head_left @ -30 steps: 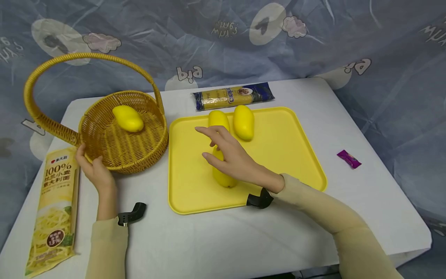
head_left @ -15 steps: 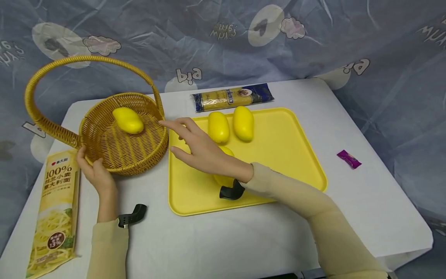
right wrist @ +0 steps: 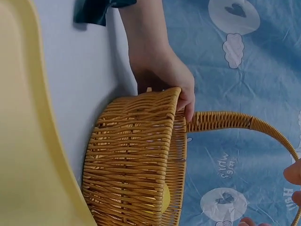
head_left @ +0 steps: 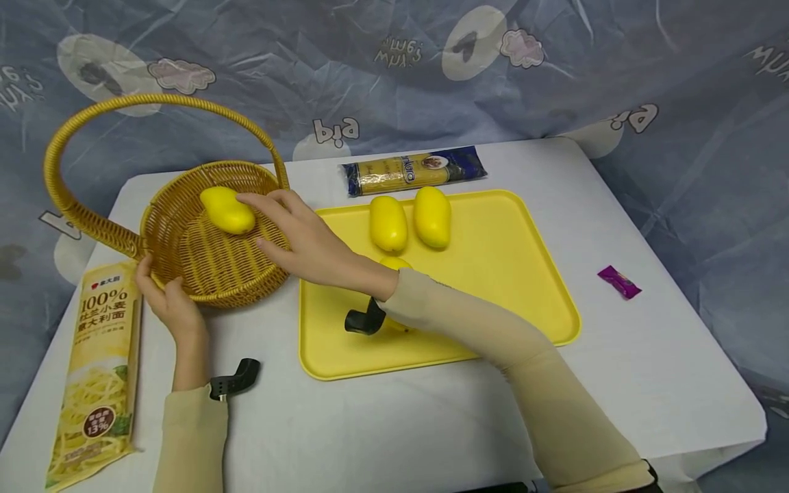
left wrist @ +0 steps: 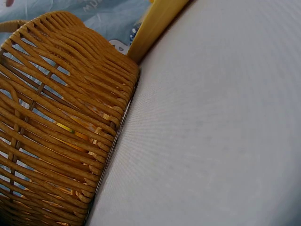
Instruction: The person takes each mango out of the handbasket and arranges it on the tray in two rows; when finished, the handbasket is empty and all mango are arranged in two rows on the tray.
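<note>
A wicker basket [head_left: 228, 274] with a tall arched handle stands at the left, holding one yellow mango [head_left: 223, 209]. My left hand [head_left: 174, 311] grips the basket's near-left rim beside the foot of the handle; in the right wrist view the left hand's fingers [right wrist: 189, 106] bend over the rim. Above the basket's right side is my right hand [head_left: 308, 243], its fingers spread and holding nothing. The index fingertip overlaps the mango's right end in the head view; whether they touch I cannot tell. Three mangoes lie on the yellow tray [head_left: 505, 274], the nearest mostly hidden by my right wrist.
Along the table's left edge lies a long noodle packet [head_left: 92, 383]. A spaghetti packet [head_left: 413, 171] lies behind the tray, and a small purple wrapped candy [head_left: 619, 281] sits to its right. A printed cloth [head_left: 370, 75] hangs behind the table.
My right hand has travelled left from above the tray mangoes to over the basket, its fingers staying spread. The left hand keeps its place on the rim, and the mangoes have not moved.
</note>
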The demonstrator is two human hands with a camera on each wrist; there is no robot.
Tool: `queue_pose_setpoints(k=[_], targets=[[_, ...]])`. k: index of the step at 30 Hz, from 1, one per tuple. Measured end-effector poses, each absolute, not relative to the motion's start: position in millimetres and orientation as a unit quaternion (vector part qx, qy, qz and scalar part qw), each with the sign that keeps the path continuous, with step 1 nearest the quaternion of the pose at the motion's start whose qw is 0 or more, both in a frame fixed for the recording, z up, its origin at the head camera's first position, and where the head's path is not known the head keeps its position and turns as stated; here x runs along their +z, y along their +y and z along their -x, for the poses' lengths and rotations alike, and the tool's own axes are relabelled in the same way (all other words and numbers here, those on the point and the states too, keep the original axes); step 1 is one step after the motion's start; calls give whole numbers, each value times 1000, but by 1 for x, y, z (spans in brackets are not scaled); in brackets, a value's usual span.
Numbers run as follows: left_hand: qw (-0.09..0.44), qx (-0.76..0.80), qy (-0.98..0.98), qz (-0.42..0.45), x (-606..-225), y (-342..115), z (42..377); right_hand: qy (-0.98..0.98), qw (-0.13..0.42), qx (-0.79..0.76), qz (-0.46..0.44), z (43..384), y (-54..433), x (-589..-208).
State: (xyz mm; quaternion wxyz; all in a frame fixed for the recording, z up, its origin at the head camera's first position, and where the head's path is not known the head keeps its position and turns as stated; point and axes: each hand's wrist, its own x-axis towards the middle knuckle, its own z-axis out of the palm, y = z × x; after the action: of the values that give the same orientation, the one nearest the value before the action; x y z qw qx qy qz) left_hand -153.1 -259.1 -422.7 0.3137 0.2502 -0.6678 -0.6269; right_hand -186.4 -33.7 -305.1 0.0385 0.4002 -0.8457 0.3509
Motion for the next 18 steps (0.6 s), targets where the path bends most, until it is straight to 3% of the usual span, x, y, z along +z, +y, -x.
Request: queue_pose_setpoints(k=[6,18], targets=[[311,-628,-665,-258,-425,-258,153,-855,43,338,-391,201,-50,-309],[320,-634,-658,-252,-424,-260,155,-852,-3,367,-374,242,-75,-326]])
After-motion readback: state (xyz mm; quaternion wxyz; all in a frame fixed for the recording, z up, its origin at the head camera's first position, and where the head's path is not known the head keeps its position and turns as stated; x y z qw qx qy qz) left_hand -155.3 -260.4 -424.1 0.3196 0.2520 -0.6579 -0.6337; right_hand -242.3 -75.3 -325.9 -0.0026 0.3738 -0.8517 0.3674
